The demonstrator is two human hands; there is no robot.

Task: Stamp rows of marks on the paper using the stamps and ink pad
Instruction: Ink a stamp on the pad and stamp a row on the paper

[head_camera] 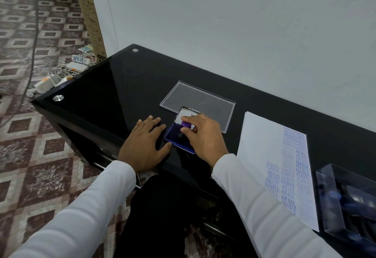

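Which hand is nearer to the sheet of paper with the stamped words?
The right hand, which holds the purple stamp on the ink pad just left of the paper. The left hand lies farther away, beyond the pad.

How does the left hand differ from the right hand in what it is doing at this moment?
The left hand lies flat on the black table with straight, spread fingers; the right hand has curled fingers. The left hand holds nothing, its thumb by the ink pad; the right hand pinches a purple stamp over the pad. Both wear white sleeves.
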